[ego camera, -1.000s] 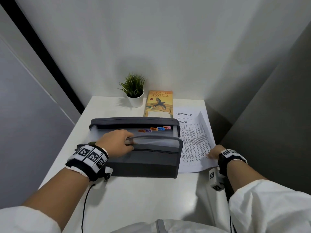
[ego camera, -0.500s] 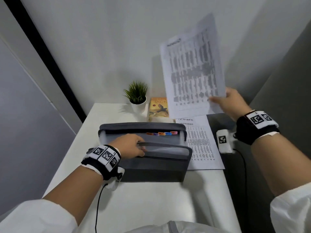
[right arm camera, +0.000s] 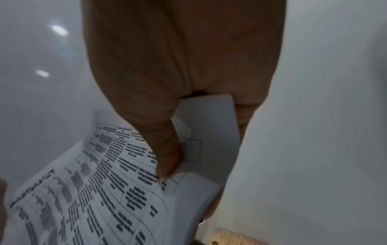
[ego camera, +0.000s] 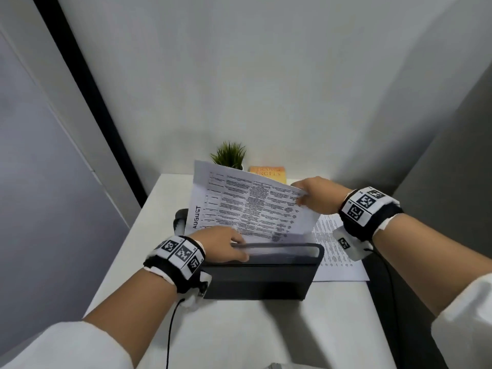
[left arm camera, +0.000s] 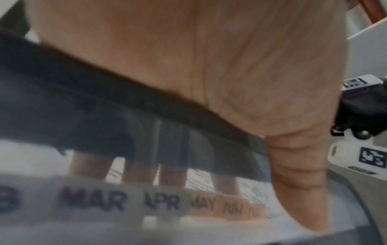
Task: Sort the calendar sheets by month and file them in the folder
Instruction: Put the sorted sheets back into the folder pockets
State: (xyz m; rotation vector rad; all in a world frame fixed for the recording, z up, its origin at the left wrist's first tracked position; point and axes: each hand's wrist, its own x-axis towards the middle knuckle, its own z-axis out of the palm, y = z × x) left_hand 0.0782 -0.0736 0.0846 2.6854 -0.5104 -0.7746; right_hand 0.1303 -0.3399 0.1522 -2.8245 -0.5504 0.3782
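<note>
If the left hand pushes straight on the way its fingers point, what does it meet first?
Most likely the white AUGUST calendar sheet that the right hand is lowering into the dark grey expanding folder. The left hand holds the front wall, fingers already inside against printed paper. Depth is unclear.

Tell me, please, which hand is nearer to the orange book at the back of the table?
Right. The right hand holds the August sheet just in front of the orange book. The left hand grips the folder's near edge, farther from the book.
</note>
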